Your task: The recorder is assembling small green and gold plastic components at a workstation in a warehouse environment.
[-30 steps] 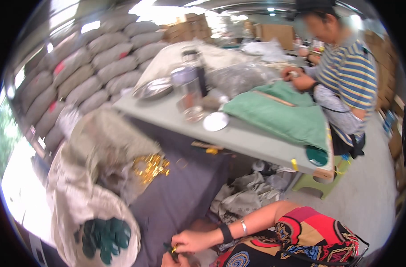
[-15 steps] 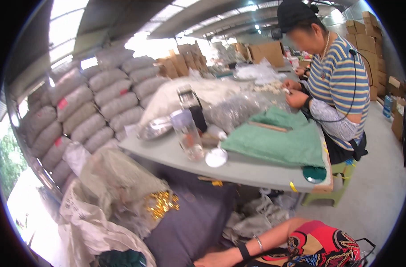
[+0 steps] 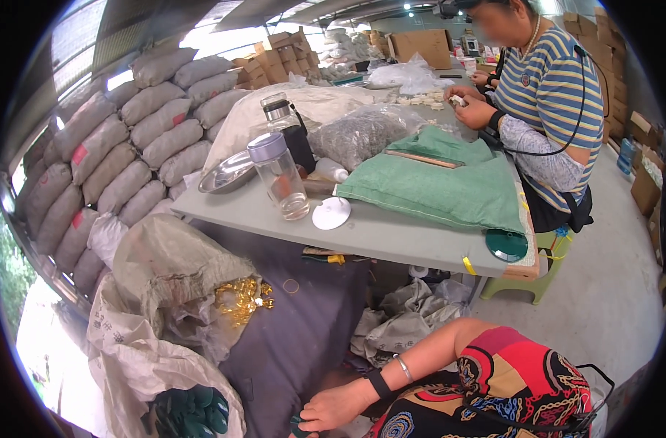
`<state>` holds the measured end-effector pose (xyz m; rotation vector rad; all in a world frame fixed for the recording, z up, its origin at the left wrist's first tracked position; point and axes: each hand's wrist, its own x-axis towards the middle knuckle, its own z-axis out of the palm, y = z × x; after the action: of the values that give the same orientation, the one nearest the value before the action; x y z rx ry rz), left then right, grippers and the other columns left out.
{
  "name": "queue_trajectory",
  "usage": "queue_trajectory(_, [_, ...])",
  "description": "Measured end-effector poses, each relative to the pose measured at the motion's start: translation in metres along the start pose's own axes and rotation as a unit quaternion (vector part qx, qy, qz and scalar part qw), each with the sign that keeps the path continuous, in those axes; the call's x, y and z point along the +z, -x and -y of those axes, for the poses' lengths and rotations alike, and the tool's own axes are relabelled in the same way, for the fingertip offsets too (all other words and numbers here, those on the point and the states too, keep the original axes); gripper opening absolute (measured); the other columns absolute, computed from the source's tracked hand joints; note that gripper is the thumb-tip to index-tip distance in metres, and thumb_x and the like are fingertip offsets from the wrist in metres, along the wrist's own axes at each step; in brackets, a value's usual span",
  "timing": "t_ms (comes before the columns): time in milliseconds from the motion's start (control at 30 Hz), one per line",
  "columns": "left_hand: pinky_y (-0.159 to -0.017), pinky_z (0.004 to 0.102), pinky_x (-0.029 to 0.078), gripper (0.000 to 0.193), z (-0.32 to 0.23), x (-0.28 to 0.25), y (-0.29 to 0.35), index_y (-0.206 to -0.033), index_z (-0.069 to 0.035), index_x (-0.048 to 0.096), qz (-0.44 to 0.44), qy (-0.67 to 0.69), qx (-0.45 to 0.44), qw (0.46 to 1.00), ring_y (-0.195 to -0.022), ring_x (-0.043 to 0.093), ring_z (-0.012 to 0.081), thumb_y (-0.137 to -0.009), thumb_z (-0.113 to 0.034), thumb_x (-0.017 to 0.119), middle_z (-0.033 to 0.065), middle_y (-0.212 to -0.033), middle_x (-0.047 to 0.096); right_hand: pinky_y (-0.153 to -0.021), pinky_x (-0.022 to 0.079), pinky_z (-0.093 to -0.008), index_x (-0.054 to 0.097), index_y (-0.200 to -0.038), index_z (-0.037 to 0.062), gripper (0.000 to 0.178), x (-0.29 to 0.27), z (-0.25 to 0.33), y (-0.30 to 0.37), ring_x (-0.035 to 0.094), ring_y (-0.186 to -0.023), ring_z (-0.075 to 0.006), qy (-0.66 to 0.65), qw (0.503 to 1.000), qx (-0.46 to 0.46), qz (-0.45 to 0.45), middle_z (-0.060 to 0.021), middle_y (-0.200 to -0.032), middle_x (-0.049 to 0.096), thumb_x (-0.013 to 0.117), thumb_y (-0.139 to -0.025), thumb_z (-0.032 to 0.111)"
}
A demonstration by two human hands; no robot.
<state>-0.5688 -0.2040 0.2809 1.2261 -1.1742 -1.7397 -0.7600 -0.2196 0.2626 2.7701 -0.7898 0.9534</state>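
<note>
My right arm comes in at the lower right, in a red, black and tan patterned sleeve, with a silver bracelet and a black wristband. My right hand [image 3: 331, 410] is closed at the lower edge, its fingers around a small dark green piece [image 3: 297, 423] that is partly cut off. Left of it, an open whitish woven sack [image 3: 140, 350] holds several dark green pieces [image 3: 191, 412] of similar colour. Dark purple-grey cloth [image 3: 282, 347] spreads between sack and hand. Shiny gold pieces [image 3: 239, 303] lie in a bag's mouth beyond. My left hand is out of view.
The grey table [image 3: 231, 212] bears a clear bottle [image 3: 278, 175], a white lid [image 3: 331, 212], a metal dish [image 3: 227, 173] and green cloth [image 3: 435, 182]. A co-worker [image 3: 541, 95] in stripes handles a small white piece. Filled sacks [image 3: 158, 131] are stacked at left.
The view has tilted downward and shifted right, so the table sits higher and further left. More of my right hand and the dark green piece now show at the lower edge.
</note>
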Motion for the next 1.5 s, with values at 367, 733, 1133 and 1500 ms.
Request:
queue_trajectory(367, [-0.053,0.0239,0.044,0.017,-0.001,-0.013,0.023,-0.094,0.001,0.066,0.011,0.02,-0.014,1.0,-0.058,0.055,0.0114,-0.08,-0.001,0.056,0.0044,-0.077,0.065,-0.058,0.046,-0.0317,0.049,-0.079,0.0049,0.016,-0.002,0.006,-0.016,0.057,-0.066,-0.0212,-0.011,0.992,-0.105,0.074,-0.0059,-0.069,0.05,0.053,-0.082,0.019])
queue_trajectory(733, [-0.053,0.0265,0.042,0.012,-0.017,-0.012,0.013,-0.086,0.003,0.059,-0.042,-0.096,0.134,0.985,-0.056,0.054,0.0098,-0.075,0.003,0.055,0.004,-0.066,0.06,-0.047,0.045,-0.0316,0.053,-0.103,-0.0066,0.04,-0.007,-0.003,-0.039,0.054,-0.055,-0.02,-0.005,0.994,-0.106,-0.034,-0.0056,-0.068,0.048,0.068,-0.071,0.013])
queue_trajectory(1133, [-0.05,0.042,0.041,0.015,-0.01,0.001,0.019,-0.083,0.0,0.052,-0.169,-0.337,0.373,0.848,-0.056,0.054,0.0348,-0.071,0.005,0.06,0.015,-0.067,0.051,-0.058,0.048,-0.0418,0.052,-0.099,-0.0013,0.017,0.008,0.039,-0.049,0.063,-0.069,-0.0358,-0.294,0.901,0.311,-0.064,-0.0193,-0.075,0.062,0.058,-0.089,0.011])
queue_trajectory(1500, [-0.049,0.0206,0.045,0.021,-0.005,-0.099,0.067,-0.101,-0.003,0.066,-0.203,0.061,0.087,0.973,-0.055,0.054,0.0049,-0.084,-0.006,0.055,0.0014,-0.077,0.065,-0.06,0.05,-0.0382,0.063,-0.099,-0.0002,0.023,0.006,0.004,-0.083,0.065,-0.069,-0.0325,-0.205,0.931,0.3,0.021,-0.0201,-0.079,0.064,0.061,-0.087,0.019])
